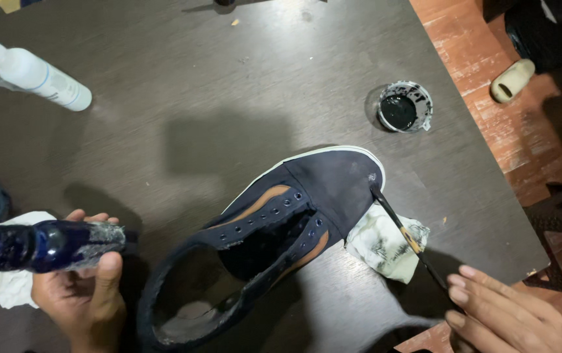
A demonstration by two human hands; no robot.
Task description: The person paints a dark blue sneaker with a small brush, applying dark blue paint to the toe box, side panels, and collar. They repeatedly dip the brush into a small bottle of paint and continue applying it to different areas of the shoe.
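A dark navy canvas shoe [274, 229] without laces lies on the dark table [215, 98], toe pointing to the upper right. My right hand [500, 314] at the lower right holds a thin paintbrush [405, 232]; its bristle tip touches the shoe's toe near the white sole edge. My left hand [81, 287] at the lower left grips a dark blue glossy bottle [39, 245] lying sideways, its neck end smeared grey, close to the shoe's heel.
A small round cup of black paint [404, 108] stands past the toe. A stained cloth [385, 242] lies under the brush. A white plastic bottle [32, 73] lies at the top left, white tissue [6, 281] under my left hand. The table's right edge meets a reddish floor [490, 85].
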